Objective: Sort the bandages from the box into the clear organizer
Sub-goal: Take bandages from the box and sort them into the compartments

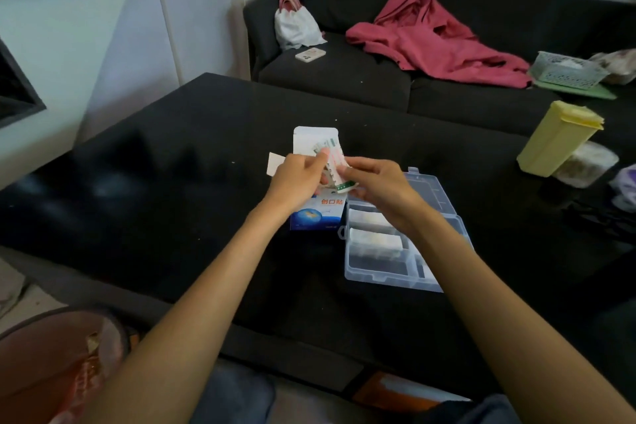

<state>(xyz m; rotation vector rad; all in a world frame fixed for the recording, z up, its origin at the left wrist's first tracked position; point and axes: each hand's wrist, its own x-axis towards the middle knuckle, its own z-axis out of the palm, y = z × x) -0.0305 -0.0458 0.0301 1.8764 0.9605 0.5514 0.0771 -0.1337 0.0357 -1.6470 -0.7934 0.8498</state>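
Two hands at work over the dark counter [172, 182]. Clear organizer [382, 272] lies open under my right wrist, white bandages already in two of its compartments. Blue-and-white box [318, 213], flap open, lies beneath my left hand [296, 179]. Left fingers curl around a small fan of bandages [332, 158] held above the box; right hand [378, 184] pinches the near end of that same bundle with fingers narrow.
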